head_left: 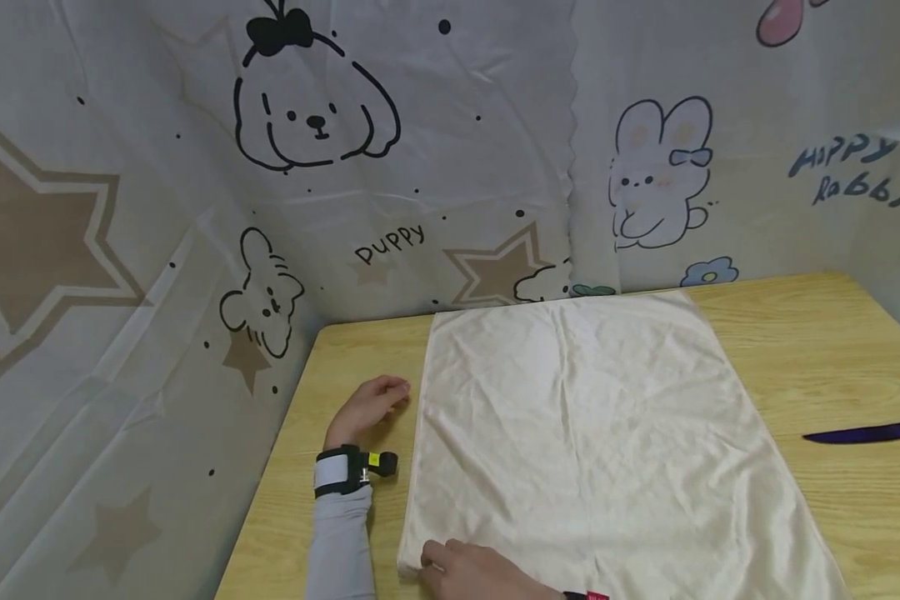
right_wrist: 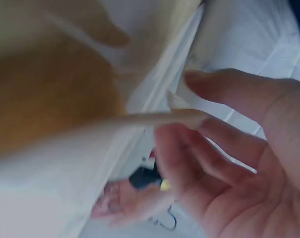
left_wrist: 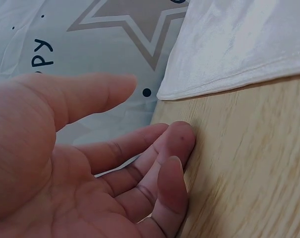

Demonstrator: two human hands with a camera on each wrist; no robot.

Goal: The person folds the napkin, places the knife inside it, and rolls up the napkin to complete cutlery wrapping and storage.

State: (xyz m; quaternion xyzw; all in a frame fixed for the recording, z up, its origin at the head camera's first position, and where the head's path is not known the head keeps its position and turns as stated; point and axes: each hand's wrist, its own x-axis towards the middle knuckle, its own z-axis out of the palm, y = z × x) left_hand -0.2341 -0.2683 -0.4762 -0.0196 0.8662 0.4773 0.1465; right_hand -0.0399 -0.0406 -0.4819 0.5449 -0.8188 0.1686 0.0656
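A cream, satiny cloth (head_left: 570, 433) lies spread over the wooden table, lightly wrinkled, with a crease down its middle. My left hand (head_left: 367, 408) rests on the wood just left of the cloth, apart from it. In the left wrist view, its fingers (left_wrist: 177, 186) are loosely bent against the tabletop and nothing is held. At the cloth's near left corner is my right hand (head_left: 476, 571). Its fingers (right_wrist: 172, 148) curl at the slightly raised corner in the right wrist view, where the cloth's edge (right_wrist: 140, 119) is blurred.
To the right, a dark-bladed knife (head_left: 862, 433) lies on the table (head_left: 817, 350). Printed fabric (head_left: 450, 150) with puppy, rabbit and star drawings hangs behind and along the left side. The table's left edge runs close to my left forearm.
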